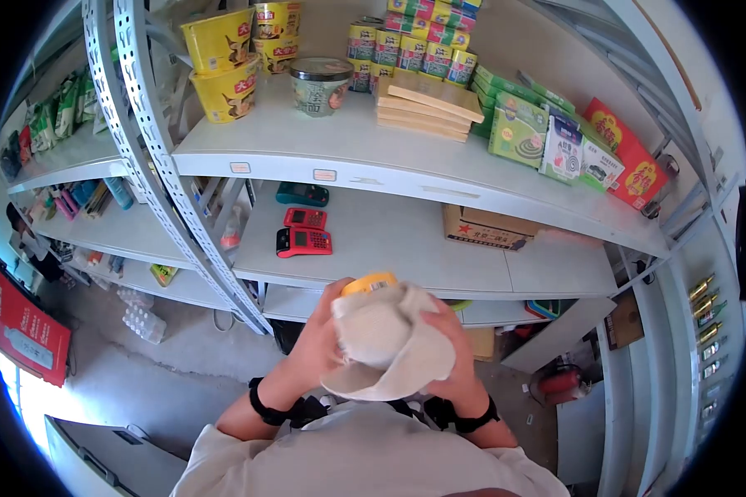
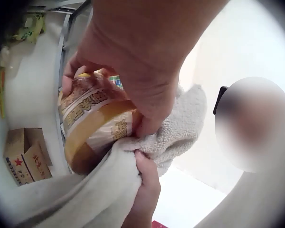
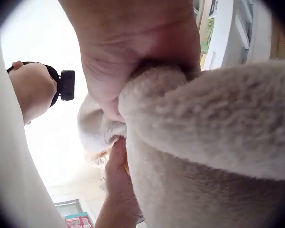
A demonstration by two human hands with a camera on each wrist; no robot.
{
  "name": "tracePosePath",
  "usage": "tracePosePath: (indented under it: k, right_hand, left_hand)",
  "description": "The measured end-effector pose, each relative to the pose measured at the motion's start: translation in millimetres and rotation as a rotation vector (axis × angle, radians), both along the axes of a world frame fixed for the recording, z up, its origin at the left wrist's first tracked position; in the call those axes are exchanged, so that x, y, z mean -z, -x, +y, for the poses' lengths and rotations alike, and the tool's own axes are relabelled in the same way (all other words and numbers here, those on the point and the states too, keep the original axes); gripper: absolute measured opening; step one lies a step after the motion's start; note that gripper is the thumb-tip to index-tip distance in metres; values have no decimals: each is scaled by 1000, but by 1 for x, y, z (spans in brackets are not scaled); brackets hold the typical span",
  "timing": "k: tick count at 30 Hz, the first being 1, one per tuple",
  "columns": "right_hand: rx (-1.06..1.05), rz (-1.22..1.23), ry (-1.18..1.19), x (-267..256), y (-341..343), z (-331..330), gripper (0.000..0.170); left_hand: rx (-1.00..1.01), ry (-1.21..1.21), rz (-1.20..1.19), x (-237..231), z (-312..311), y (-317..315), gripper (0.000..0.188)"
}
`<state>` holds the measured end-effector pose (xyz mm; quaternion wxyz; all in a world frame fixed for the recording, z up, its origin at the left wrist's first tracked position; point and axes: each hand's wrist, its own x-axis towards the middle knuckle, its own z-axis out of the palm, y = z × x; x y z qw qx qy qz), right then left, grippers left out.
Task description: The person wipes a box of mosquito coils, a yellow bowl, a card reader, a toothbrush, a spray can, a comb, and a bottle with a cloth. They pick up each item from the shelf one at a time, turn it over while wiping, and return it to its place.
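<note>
Cloth [image 2: 175, 123] and printed yellow food tub [image 2: 85, 109] are meeting in both hands, in front of the upper shelf [image 1: 298, 163] and lower than its front edge. The left hand [image 1: 317, 338] is gripping the tub, its fingers curling over the printed side while the tub is leaning on its side in the left wrist view. The right hand [image 3: 137, 57] is clutching the cloth, its palm closing round a thick bunch and its thumb pressing the fabric near the tub; its other fingers are mostly hiding, so their exact lie I cannot tell. Judging by this contact, the cloth's work on the tub is looking under way, not finished: the tub is not yet resting on any shelf and the cloth is not yet lying aside. How much of the tub's surface is done I cannot tell, since cloth and fingers are covering part of it. On the upper shelf, yellow noodle buckets [image 1: 222, 89], a dark-lidded tub [image 1: 322, 93], stacked cans [image 1: 410, 51], wooden boards [image 1: 427, 108] and green boxes [image 1: 518, 128] are standing or lying; which of these are done is not showing. Below the upper shelf, red card terminals [image 1: 305, 242] and a cardboard carton [image 1: 485, 229] are sitting.
</note>
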<state>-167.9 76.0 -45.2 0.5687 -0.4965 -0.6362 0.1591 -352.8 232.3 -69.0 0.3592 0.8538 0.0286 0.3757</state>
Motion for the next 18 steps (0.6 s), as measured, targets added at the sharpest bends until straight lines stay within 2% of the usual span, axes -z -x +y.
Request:
tracePosePath:
  k: [2, 3, 5, 6, 8, 10, 12, 14, 16, 17, 18]
  right_hand:
    - [-67, -214, 112, -24, 18, 9, 70]
    - [-96, -214, 157, -31, 27, 11, 67]
    - [-171, -202, 104, -33, 30, 20, 70]
    - [-207, -193, 78, -31, 32, 22, 72]
    - [-227, -82, -38, -14, 32, 26, 72]
    - [-211, 347, 88, -14, 38, 26, 68]
    - [-139, 1102, 453, -36, 55, 17, 64]
    - [-142, 1189, 403, -32, 60, 15, 57]
    - [-179, 1421, 369, 4, 36, 18, 52]
    - [-204, 1533, 347, 6, 29, 17, 49]
    - [-48, 1101, 294, 2, 26, 8, 52]
  left_hand:
    - [94, 781, -129, 12, -8, 4, 78]
    - [108, 826, -130, 14, -5, 9, 76]
    - [89, 614, -100, 11, 3, 23, 75]
    - [57, 359, -71, 1, 9, 33, 75]
    - [23, 95, -89, -17, 11, 44, 74]
    - [19, 76, -179, -31, 8, 45, 74]
    - [74, 140, -288, -27, 6, 37, 76]
    - [120, 283, -383, -17, -1, 21, 80]
    - [149, 500, -464, -2, -15, -2, 84]
    - [174, 554, -427, 3, -21, -11, 94]
    - [214, 644, -442, 6, -28, -21, 96]
